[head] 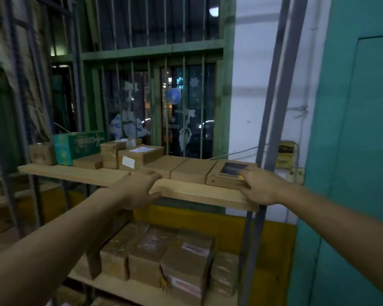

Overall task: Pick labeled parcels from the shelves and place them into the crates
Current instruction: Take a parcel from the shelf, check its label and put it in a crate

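- Parcel position: the labelled flat parcel [228, 173] lies at the right end of the upper shelf board [75, 173]. It is last in a row of plain flat boxes [192, 171] that sit side by side and touch.
- Right hand [259, 188]: the fingers lie over the parcel's near right corner, next to its dark label. This end is probably chosen because it is exposed, while the opposite side butts against the neighbouring box.
- Right-hand grip: blur prevents confirmation that the thumb closes against the parcel, so the hold cannot be determined.
- Left hand [139, 188]: the fingers are spread and relaxed at the front edge of the board, holding nothing, well apart from the right hand. It is probably placed to steady the reach or to receive the parcel's free end.
- Other stock: a parcel with a white label [139, 156] and a green carton [75, 146] stand further left on the same board. Taped parcels [164, 257] fill the lower shelf [119, 286].
- Hidden or unclear items:
  - No crate is in view.
  - Label text is unreadable throughout.
  - The parcel's underside and rear face are concealed.
  - The left end of the shelving is dim and indistinct.
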`<state>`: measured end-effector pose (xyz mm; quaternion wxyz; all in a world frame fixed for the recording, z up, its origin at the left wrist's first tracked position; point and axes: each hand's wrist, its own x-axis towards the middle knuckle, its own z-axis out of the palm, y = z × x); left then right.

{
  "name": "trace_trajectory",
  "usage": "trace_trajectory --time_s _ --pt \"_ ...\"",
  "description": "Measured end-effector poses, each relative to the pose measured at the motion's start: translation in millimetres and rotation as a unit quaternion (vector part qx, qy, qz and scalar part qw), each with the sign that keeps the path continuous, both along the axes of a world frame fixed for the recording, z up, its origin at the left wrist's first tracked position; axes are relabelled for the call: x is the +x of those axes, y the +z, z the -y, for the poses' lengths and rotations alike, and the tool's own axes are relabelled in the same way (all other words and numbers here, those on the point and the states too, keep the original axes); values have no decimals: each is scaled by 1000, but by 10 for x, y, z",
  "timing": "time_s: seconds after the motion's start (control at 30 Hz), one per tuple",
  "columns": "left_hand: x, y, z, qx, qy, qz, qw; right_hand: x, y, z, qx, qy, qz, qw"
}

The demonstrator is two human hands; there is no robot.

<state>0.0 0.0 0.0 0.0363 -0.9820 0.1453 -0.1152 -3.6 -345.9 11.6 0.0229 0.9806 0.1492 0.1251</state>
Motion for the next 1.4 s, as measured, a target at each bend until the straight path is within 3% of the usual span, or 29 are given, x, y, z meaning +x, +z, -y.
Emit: trace_trajectory --time_s 0.3,0.6,0.7,0.83,1.0,1.23,1.4 --pt "613 -409 294 -113 -126 65 984 327 -417 -149 73 -37 10 997" --pt "1081 -884 107 -170 -240 113 949 402 -719 -468 65 -119 144 980" --pt "1121 -940 97 -164 -252 140 943 234 -684 -558 40 -138 141 980" --pt "1137 -869 138 -163 -278 121 939 -26 -634 -727 -33 -155 126 979" --pt "1105 -770 244 -184 -341 83 918 -307 -662 -844 -22 -128 215 968" --pt "1107 -624 539 -338 -428 10 838 -631 -486 -921 24 -107 334 936" --pt "1092 -456 789 -473 -450 47 756 -764 -226 -994 10 -90 369 925"
